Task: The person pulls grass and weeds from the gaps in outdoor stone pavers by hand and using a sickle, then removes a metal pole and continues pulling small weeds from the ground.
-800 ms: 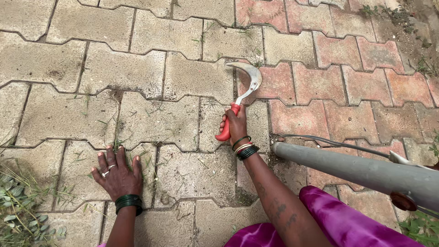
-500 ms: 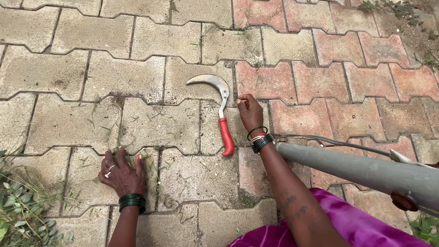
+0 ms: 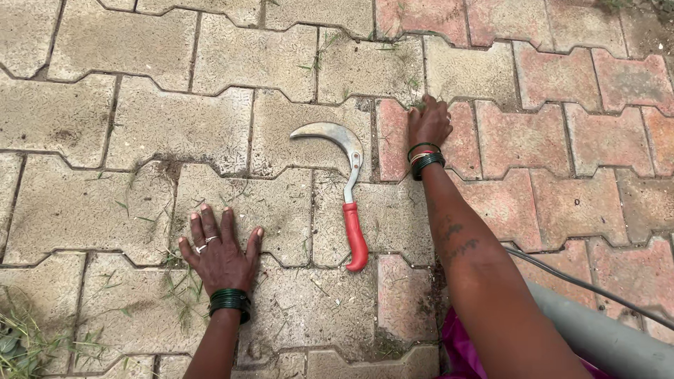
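Note:
A sickle (image 3: 347, 189) with a curved grey blade and a red handle lies flat on the paving blocks between my two arms, with no hand on it. My left hand (image 3: 219, 247) rests palm down on a grey block, fingers spread, with a ring on one finger and green bangles at the wrist. My right hand (image 3: 428, 123) reaches forward to the joint between a grey and a reddish block, fingers curled down onto small blades of grass there. Whether it grips any grass cannot be made out.
Interlocking grey and reddish paving blocks (image 3: 175, 126) cover the ground, with thin grass in the joints. A grey pipe (image 3: 604, 337) and a dark cable (image 3: 583, 281) lie at the lower right. Green weeds (image 3: 17, 344) grow at the lower left. Pink cloth (image 3: 460, 351) shows by my right arm.
My right hand has let go of the sickle, which now lies on the blocks, and has moved forward to the grass in the joint. The left hand stays flat.

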